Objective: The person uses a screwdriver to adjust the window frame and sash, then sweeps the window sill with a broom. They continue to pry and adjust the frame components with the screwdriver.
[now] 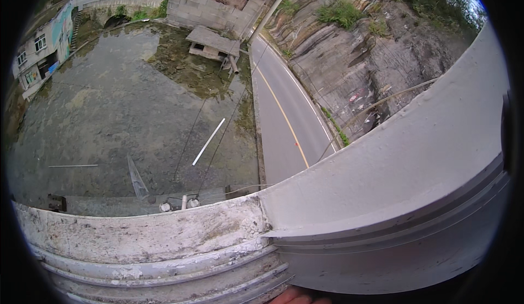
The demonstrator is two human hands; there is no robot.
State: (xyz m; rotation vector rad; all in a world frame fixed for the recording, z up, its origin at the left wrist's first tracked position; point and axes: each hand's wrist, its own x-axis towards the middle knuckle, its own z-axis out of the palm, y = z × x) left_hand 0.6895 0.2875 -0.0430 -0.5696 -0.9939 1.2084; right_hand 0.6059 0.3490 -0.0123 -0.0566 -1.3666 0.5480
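Only the fingers of my right hand [299, 296] show, low at the bottom edge and partly in shadow. They are beside the inner end of the ledge, under the smooth grey panel; whether they grip anything is hidden. My left hand is out of view. Before me runs a weathered white ledge [139, 236] with peeling paint. Grooved frame rails [163, 277] lie along its near side. On the right, the smooth grey panel [380, 152] meets the ledge at a corner and has dark strips [393, 226] along its lower edge.
Far below lies a stained flat roof [110, 120] with a white strip [208, 141] on it. A road [280, 111] passes between the roof and a rock face [348, 58]. Wires run from a utility pole [272, 11] near a block building [204, 13]. White insulators [165, 207] stand just beyond the ledge.
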